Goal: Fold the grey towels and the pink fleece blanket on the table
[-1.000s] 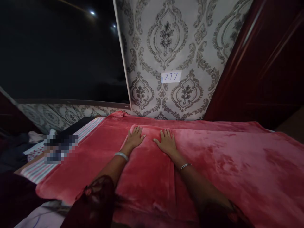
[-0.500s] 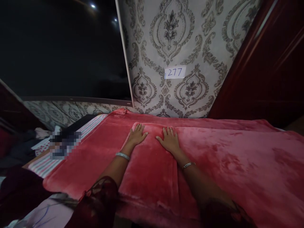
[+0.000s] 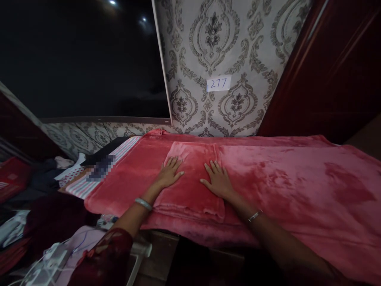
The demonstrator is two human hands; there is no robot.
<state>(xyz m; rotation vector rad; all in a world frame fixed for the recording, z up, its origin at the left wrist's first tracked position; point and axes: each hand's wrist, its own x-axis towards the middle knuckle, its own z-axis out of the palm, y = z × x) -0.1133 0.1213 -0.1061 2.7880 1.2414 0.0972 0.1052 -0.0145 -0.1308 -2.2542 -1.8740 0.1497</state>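
A red plush blanket (image 3: 193, 188) lies folded into a layered rectangle in front of me. My left hand (image 3: 170, 173) rests flat on its left edge, fingers spread, with a bangle on the wrist. On its right edge lies my right hand (image 3: 218, 180), palm down and fingers apart, a thin bracelet on that wrist. Beneath and around the folded piece, red plush fabric (image 3: 291, 178) spreads across the surface, with paler pink patches to the right. I cannot tell whether the two are one piece.
A striped cloth (image 3: 77, 190) shows at the left end. Behind stands a large dark screen (image 3: 89, 63), beside patterned wallpaper with a paper label (image 3: 219, 83) reading 277. At lower left are clothes and a white power strip (image 3: 49, 264) with cables. Dark red wood panelling (image 3: 321, 79) rises at right.
Both hands have slid nearer to me along the folded blanket, staying flat. The view has shifted, so the near edge of the fabric and the floor area below now show.
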